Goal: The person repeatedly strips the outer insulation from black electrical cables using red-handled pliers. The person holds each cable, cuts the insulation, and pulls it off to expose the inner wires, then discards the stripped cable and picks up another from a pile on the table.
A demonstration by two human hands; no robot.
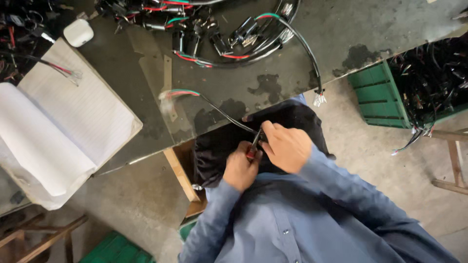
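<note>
My left hand (240, 170) is closed around a red-handled plier-type tool (254, 145), whose dark jaws point up toward a thin black cable (222, 113). Just to the right of the tool, my right hand (287, 146) pinches that cable's near end against my dark-trousered lap. The cable runs up and left across the dark worktable (146, 87). It ends in loose red, green and pale wires (175, 93). Both hands sit close together just below the table's front edge.
An open lined notebook (63, 122) lies at the table's left, with a small white case (78, 32) beyond it. A heap of black wire harnesses (214, 29) fills the far side; one lead ends in a white connector (320, 100). A green crate (380, 95) of harnesses stands right.
</note>
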